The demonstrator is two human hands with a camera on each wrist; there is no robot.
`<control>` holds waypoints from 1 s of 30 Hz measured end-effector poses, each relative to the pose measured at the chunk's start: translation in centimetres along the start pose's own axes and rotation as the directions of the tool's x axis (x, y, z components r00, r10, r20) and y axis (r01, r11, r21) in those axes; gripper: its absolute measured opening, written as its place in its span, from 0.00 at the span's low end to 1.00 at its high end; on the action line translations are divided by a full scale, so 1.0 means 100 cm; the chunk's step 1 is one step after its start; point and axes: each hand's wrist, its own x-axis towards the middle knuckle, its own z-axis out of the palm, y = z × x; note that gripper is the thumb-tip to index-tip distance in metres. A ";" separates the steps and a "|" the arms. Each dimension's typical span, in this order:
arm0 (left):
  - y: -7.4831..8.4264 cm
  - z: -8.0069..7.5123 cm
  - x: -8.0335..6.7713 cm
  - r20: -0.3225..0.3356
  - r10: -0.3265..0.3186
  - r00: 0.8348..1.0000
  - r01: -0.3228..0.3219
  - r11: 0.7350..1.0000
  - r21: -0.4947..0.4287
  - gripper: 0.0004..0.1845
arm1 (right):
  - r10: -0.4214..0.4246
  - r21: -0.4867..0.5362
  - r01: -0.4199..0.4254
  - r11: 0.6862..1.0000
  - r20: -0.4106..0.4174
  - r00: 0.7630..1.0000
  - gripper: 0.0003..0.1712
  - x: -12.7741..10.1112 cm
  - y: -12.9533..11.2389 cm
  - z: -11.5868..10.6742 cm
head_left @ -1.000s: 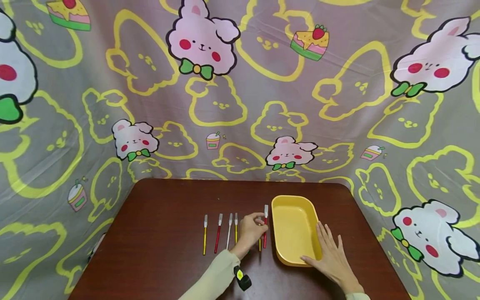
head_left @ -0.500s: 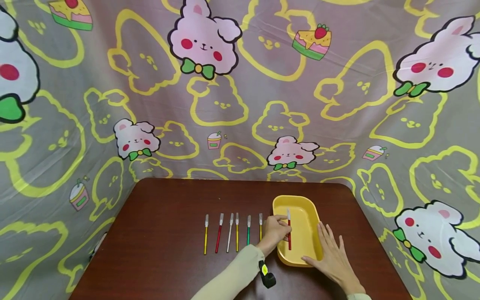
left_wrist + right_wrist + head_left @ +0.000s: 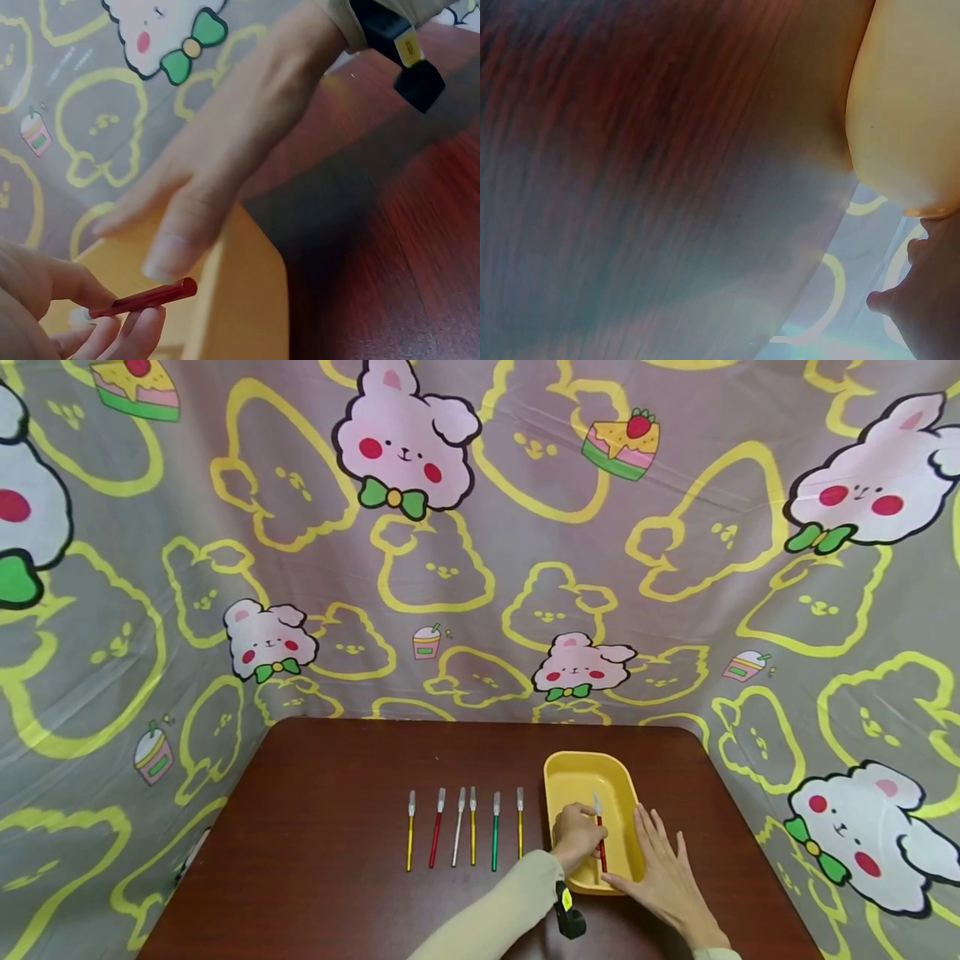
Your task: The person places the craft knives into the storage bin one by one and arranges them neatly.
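Observation:
In the head view my left hand is low over the yellow box, its fingers pinching a red craft knife with a clear cap. The cap points toward the box's far end. Close up in the left wrist view, thumb and fingertips grip the same red handle, and part of the cap end is hidden by the fingers. My right hand rests along the box's right side with fingers spread, thumb at the near rim. The right wrist view shows that hand beside the box wall.
Left of the box, several capped craft knives lie side by side: a yellow one, a red one, a silver one, a green one and more yellow. A patterned curtain encloses the brown table.
My left hand has carried the red craft knife rightward from the end of the row, over the box's left rim and down toward its inside. The right hand stays on the box.

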 end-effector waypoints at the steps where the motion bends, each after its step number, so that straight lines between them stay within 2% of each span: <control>1: -0.002 0.003 0.000 0.001 -0.002 1.000 0.002 1.000 -0.001 0.13 | 0.001 0.000 -0.001 1.000 0.000 1.000 0.69 0.000 0.000 0.000; 6: -0.004 0.015 0.000 0.014 -0.028 0.999 0.029 0.999 -0.029 0.12 | -0.002 0.009 0.002 1.000 -0.004 1.000 0.70 -0.001 0.001 -0.002; 12: 0.000 0.027 0.001 0.055 -0.097 0.994 0.100 0.994 -0.052 0.10 | -0.010 -0.009 0.010 1.000 -0.010 1.000 0.70 -0.002 0.003 -0.002; 21: -0.013 0.043 0.003 0.055 -0.129 0.990 0.129 0.992 0.000 0.11 | 0.029 0.002 -0.029 1.000 0.025 0.999 0.70 -0.003 0.001 -0.004; 30: -0.016 0.048 0.005 0.016 -0.078 0.997 0.076 0.992 0.104 0.11 | 0.020 0.020 -0.021 1.000 0.049 0.999 0.68 -0.002 0.000 -0.003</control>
